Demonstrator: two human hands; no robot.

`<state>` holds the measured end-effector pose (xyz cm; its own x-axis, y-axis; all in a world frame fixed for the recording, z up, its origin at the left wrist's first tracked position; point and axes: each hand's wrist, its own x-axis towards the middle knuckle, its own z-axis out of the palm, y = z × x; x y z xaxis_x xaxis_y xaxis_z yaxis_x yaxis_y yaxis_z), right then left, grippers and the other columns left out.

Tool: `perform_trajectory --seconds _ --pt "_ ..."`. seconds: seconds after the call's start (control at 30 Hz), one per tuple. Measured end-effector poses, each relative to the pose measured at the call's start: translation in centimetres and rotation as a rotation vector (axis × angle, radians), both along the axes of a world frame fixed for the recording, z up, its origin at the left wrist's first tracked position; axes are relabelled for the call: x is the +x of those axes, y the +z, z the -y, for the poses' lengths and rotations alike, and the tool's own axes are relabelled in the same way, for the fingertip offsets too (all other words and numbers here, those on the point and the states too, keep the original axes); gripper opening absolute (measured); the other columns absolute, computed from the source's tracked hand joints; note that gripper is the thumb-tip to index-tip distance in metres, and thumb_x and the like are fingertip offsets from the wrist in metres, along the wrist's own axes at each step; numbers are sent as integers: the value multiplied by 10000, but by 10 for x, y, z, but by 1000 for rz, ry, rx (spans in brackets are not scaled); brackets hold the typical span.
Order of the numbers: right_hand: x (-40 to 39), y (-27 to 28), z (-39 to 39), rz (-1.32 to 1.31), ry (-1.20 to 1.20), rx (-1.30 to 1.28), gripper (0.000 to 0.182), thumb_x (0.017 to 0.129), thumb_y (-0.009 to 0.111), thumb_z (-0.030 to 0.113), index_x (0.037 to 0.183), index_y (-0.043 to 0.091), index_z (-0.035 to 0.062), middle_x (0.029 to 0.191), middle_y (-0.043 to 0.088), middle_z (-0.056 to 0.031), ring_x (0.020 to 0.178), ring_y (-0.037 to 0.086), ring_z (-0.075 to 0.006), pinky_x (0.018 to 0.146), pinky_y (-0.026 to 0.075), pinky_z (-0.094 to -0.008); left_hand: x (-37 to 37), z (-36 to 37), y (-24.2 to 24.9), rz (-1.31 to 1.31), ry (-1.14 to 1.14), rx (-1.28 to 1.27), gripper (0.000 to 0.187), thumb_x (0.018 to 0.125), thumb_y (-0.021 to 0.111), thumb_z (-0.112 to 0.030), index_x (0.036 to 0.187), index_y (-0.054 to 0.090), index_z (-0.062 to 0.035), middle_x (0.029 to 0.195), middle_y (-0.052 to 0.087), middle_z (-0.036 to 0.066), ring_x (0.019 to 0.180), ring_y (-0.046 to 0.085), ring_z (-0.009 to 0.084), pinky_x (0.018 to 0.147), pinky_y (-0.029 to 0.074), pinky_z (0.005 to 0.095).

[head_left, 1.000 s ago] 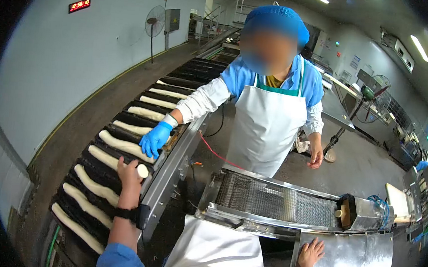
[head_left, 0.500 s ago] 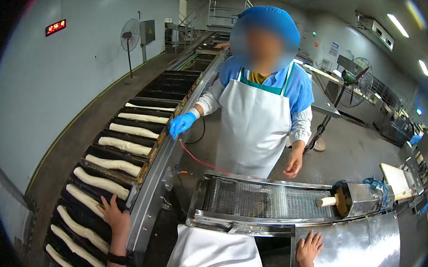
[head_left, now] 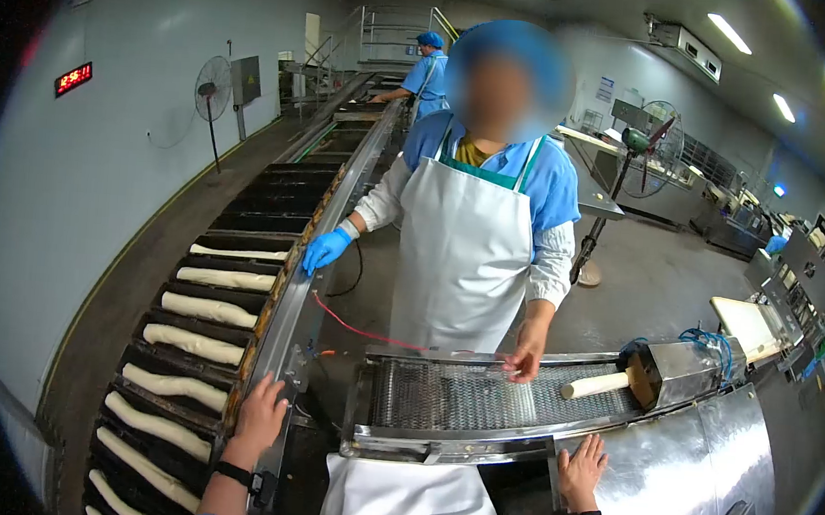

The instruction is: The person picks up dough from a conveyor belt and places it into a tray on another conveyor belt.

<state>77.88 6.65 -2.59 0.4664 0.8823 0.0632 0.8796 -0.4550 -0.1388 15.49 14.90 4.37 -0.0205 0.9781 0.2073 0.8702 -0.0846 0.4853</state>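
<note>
My left hand point(head_left: 261, 415) rests with fingers apart on the metal side rail point(head_left: 284, 344) of the tray conveyor. Beside it, long pale dough strips point(head_left: 160, 426) lie one to each black trough point(head_left: 126, 383). My right hand point(head_left: 581, 468) lies flat, fingers spread, at the left edge of the shiny metal cover point(head_left: 679, 477). Beyond that hand is a wire mesh belt point(head_left: 460, 393), where a dough piece point(head_left: 597, 385) sticks out of a boxy metal outlet point(head_left: 687, 368). Neither hand holds anything.
Across the mesh belt stands a co-worker point(head_left: 466, 242), one blue-gloved hand point(head_left: 325, 249) at the rail, one bare hand point(head_left: 527, 347) over the belt. Another person point(head_left: 429, 75) works farther up the conveyor. A red cord point(head_left: 364, 331) hangs between the machines.
My left hand has moved off a dough strip and rightward onto the rail. The dough piece reaches farther out of the outlet. The co-worker's bare hand is now over the mesh belt.
</note>
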Motion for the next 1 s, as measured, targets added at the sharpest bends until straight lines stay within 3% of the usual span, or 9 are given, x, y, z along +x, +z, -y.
perform_trajectory --seconds 0.13,0.37,0.53,0.7,0.77,0.8,0.9,0.93,1.0 --pt "-1 -9 -15 9 -22 28 828 996 465 481 1536 261 -113 1628 254 -264 1538 182 -374 1246 125 -523 9 1 -20 -258 -3 6 468 963 657 -252 1361 582 -19 1571 376 190 1411 396 385 1147 375 475" --pt "-5 -14 -65 12 -86 220 752 1050 416 414 1521 238 -144 1621 219 -309 1538 168 -395 1252 117 -511 10 -14 -29 -71 58 12 451 954 667 -277 1315 616 -11 1543 413 201 1392 421 387 1139 387 468" --pt "-2 -24 -107 36 -3 254 667 955 488 190 1551 286 -30 1627 234 -282 1526 181 -448 1235 136 -574 11 -21 -30 -66 63 42 444 947 674 -284 1292 626 -7 1521 440 198 1362 454 390 1118 405 471" --pt "-12 -1 -136 108 156 147 620 934 496 121 1533 355 53 1599 299 -273 1513 240 -434 1194 204 -624 17 -23 -22 -46 53 -39 468 997 619 -321 1350 588 -16 1565 391 192 1398 418 396 1130 384 504" --pt "-16 -1 -148 96 245 186 595 926 463 104 1510 363 44 1598 304 -266 1497 239 -481 1194 200 -633 21 -23 -23 -76 72 46 440 938 682 -285 1272 634 -2 1494 468 196 1335 482 383 1097 425 462" --pt "-22 -3 -153 134 276 233 506 933 470 116 1429 448 17 1515 428 -248 1469 312 -449 1167 245 -652 21 -23 -26 -77 77 48 440 938 682 -285 1272 634 -2 1494 468 196 1335 482 383 1097 425 462" --pt "-37 -1 -170 131 362 200 381 937 481 135 1292 548 14 1381 542 -219 1403 416 -396 1151 276 -648 21 -25 -30 -86 70 100 426 933 684 -280 1252 644 1 1485 476 196 1327 491 379 1090 432 457" --pt "-43 -5 -173 232 413 277 291 918 517 148 1174 600 40 1221 616 -175 1279 519 -348 1137 302 -624 23 -24 -30 -99 66 107 420 931 685 -278 1241 650 2 1480 482 196 1320 497 380 1087 434 457" --pt "-63 3 -172 256 495 199 271 909 533 152 1152 602 54 1195 622 -166 1235 540 -342 1135 308 -604 22 -22 -34 -112 65 115 413 928 686 -276 1231 655 3 1474 488 196 1314 503 381 1085 436 457"
